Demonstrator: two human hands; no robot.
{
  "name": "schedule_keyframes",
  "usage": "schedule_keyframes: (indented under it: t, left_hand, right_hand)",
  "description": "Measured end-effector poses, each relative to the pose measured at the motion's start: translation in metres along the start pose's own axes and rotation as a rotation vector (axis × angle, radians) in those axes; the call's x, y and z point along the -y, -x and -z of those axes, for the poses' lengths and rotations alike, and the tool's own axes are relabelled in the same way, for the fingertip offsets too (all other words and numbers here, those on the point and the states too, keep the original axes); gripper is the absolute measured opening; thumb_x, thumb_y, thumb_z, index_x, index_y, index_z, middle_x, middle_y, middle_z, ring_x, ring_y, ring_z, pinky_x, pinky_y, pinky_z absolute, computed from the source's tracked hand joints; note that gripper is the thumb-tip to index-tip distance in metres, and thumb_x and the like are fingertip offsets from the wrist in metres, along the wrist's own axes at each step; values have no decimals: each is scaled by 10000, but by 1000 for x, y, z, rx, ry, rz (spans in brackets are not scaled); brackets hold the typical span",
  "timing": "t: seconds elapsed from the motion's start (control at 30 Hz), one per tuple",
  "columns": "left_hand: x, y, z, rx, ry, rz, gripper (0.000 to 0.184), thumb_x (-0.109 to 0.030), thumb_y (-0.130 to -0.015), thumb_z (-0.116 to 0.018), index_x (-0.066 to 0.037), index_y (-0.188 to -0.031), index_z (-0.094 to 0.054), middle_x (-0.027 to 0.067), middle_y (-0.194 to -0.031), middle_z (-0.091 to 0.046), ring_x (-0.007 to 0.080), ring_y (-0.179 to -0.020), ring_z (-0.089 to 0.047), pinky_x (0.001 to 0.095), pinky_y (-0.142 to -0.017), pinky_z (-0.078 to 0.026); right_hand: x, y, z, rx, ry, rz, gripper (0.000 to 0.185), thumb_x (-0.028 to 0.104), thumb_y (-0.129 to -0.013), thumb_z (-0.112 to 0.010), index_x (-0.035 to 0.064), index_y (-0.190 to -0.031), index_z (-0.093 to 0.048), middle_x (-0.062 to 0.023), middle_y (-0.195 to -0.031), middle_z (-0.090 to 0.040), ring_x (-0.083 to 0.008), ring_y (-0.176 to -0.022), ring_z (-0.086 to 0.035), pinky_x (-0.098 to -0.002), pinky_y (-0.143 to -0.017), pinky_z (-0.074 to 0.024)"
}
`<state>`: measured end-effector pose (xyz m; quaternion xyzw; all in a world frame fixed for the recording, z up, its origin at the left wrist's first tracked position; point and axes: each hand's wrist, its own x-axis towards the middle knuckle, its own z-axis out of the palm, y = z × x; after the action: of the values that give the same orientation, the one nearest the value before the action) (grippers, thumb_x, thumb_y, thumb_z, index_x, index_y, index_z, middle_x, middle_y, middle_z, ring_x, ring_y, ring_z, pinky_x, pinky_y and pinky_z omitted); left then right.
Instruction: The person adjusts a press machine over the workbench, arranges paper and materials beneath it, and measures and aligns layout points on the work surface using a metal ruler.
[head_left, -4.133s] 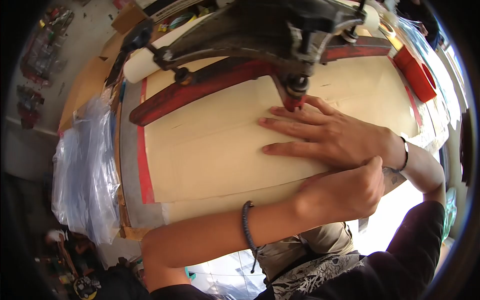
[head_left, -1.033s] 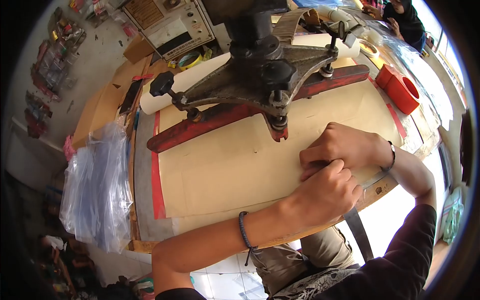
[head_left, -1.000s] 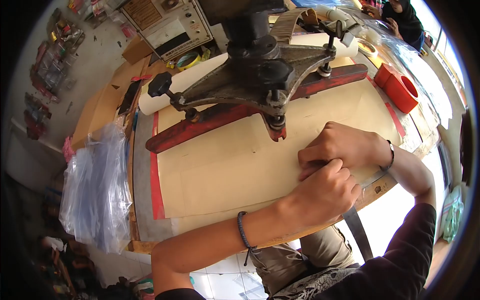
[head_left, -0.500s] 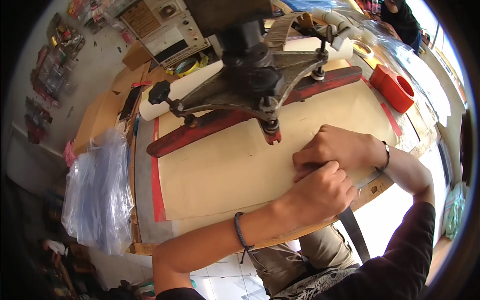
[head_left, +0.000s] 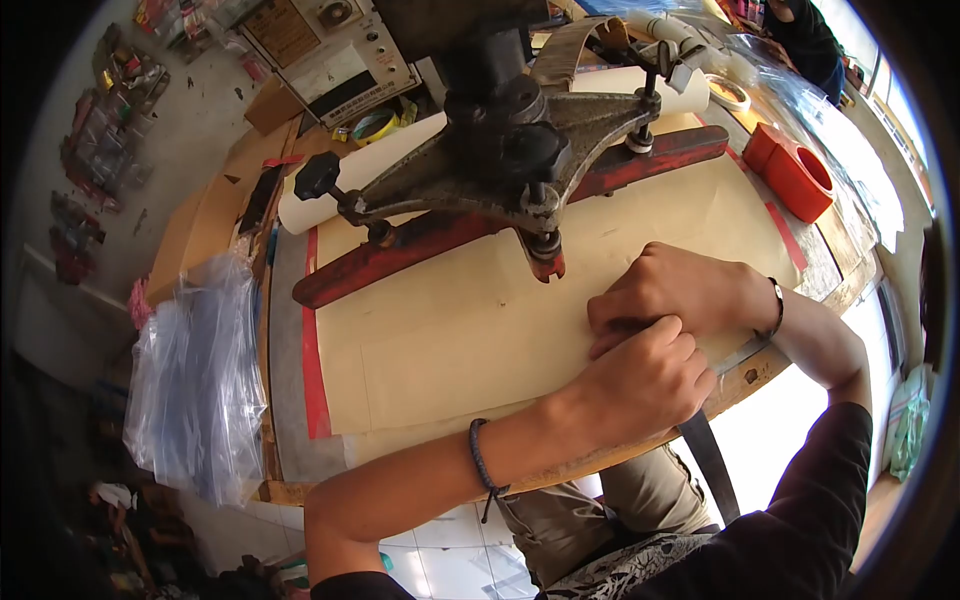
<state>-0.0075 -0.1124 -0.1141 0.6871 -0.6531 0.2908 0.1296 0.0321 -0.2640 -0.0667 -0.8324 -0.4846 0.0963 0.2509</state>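
My left hand (head_left: 650, 375), a braided bracelet on its wrist, is closed in a fist low over the front of the tan sheet (head_left: 450, 350). A flat black strap (head_left: 712, 465) comes out beneath it and hangs down past the table edge toward my lap. Just beyond, my right hand (head_left: 675, 295) is curled with its knuckles up, touching or nearly touching the left. Something dark shows between the two hands, but the fingers hide most of it. Ahead of both hands stands a press head with a long red bar (head_left: 420, 250) across the sheet.
Clear plastic sleeves (head_left: 200, 380) hang over the left table edge. A red tape holder (head_left: 790, 170) sits at the right, near a tape roll (head_left: 727, 93). A white control box (head_left: 320, 55) and a white roll (head_left: 300, 205) are behind. Another person (head_left: 805, 50) is at far right.
The view has shifted very slightly. Both hands keep nearly the same closed pose and place.
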Motion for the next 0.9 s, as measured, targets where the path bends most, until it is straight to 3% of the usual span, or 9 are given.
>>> schedule_keyframes:
  t: [0.27, 0.63, 0.9]
  left_hand:
    - [-3, 0, 2, 16, -97, -37, 123, -172, -734, -630, -144, -652, -543, -18, -626, -482, 141, -626, -502, 294, -655, -388]
    - [-5, 1, -1, 11, -92, -30, 117, -179, -744, -632, -145, -662, -554, -21, -622, -478, 141, -629, -511, 299, -662, -396]
    - [1, 0, 4, 76, -73, -61, 87, -230, -714, -668, -164, -721, -613, -18, -670, -555, 154, -672, -567, 324, -692, -415]
  right_hand:
    - [3, -2, 2, 12, -34, -27, 296, 268, -971, -619, 44, -781, -578, -138, -614, -574, -362, -572, -564, -437, -546, -435]
    - [-2, 0, 1, -30, -50, -2, 298, 270, -959, -653, 49, -767, -600, -123, -615, -589, -334, -562, -569, -421, -528, -416]
    - [-5, -3, -1, -107, -14, -23, 214, 236, -923, -711, 61, -814, -651, -86, -612, -609, -289, -542, -576, -399, -526, -418]
